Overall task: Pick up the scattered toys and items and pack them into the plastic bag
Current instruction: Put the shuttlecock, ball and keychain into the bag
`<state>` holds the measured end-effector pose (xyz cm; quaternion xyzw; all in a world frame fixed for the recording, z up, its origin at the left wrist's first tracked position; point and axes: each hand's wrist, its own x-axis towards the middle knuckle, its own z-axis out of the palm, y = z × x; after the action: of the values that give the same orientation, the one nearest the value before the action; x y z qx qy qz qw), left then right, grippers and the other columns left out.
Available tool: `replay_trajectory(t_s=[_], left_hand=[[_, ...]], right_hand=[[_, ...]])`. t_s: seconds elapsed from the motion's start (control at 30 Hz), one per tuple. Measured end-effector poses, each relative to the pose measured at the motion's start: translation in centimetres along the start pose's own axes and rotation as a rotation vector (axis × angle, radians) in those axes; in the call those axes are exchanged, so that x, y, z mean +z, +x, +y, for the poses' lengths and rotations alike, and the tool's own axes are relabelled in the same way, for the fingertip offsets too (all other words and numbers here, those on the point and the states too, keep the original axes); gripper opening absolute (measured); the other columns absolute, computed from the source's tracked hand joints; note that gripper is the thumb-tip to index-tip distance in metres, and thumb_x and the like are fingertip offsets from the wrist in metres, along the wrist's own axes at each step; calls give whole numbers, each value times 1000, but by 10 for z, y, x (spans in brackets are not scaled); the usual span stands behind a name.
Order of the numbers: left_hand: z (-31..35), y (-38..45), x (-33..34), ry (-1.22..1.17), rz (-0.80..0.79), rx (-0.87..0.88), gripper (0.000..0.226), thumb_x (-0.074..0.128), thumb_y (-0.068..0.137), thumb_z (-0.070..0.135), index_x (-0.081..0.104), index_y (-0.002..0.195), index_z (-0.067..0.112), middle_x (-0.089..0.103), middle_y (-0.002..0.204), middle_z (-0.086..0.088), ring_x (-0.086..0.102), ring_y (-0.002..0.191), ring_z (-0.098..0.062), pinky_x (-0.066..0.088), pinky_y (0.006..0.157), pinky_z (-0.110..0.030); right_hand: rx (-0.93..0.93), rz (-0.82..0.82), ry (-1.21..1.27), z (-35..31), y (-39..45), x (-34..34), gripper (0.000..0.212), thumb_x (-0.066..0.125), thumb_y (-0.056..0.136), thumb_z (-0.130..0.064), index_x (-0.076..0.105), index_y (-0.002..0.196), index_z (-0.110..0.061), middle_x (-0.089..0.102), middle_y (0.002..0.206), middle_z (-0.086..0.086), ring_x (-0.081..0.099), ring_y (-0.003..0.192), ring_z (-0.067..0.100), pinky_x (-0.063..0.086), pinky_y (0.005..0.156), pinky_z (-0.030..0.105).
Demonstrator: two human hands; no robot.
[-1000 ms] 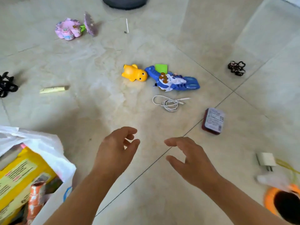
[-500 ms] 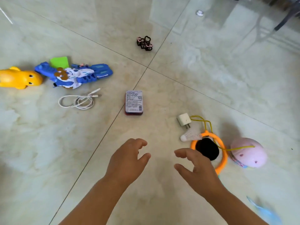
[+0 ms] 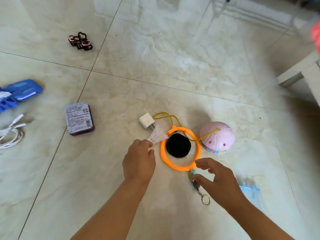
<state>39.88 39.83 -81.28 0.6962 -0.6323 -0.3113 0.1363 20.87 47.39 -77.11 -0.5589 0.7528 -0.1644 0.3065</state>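
At nine o'clock the blue toy [image 3: 20,93] and the coiled white cable [image 3: 11,134] run off the left edge, so neither shows whole. At two o'clock a red-pink shape [image 3: 316,38] is cut by the right edge and too blurred to name. At four o'clock a pale blue item [image 3: 250,188] is smeared beyond telling. The left hand [image 3: 138,163] covers the base of the white shuttlecock [image 3: 158,135]; whether its fingers grip it cannot be told.
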Motion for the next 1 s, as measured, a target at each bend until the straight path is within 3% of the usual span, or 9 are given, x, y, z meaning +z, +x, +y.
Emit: replay_trajectory(t_s=[0.2,0.37,0.57,0.77,1.0], left_hand=[[5,39,30,29,47,27,49,62,84,20,45,130,15,49,125,-11,46,113,-30,41,84,-39],[-4,39,38,32,58,67,38,61,83,19,53,120,13,60,113,-9,50,102,-30,36,83,-37],[-17,13,9,-146,81,11,40,64,82,19,54,121,16,57,114,-4,56,101,-23,40,77,-27],[-22,-4,-15,-153,112,-11,39,65,82,22,55,120,22,58,112,3,55,80,-11,36,70,-22],[-29,-23,-35,-166,101,-65,42,65,82,29,53,122,28,59,109,9,59,88,-11,43,74,-24]], right_hand=[[-11,-82,-54,8,-1,6,34,67,79,-20,55,108,-34,54,106,-20,49,101,-2,28,81,-2],[-71,-94,-108,4,15,14,35,66,80,-23,57,114,-24,55,111,-12,46,108,6,27,80,-1],[-97,-33,-201,-6,55,41,44,61,81,-20,51,123,-17,49,127,-1,41,117,18,34,88,21],[-155,-13,-390,-6,88,58,60,62,70,-25,46,127,-14,40,138,7,38,118,33,36,96,44],[-91,5,-439,-5,104,68,60,66,69,-33,46,123,-16,50,126,5,44,116,30,39,88,42]])
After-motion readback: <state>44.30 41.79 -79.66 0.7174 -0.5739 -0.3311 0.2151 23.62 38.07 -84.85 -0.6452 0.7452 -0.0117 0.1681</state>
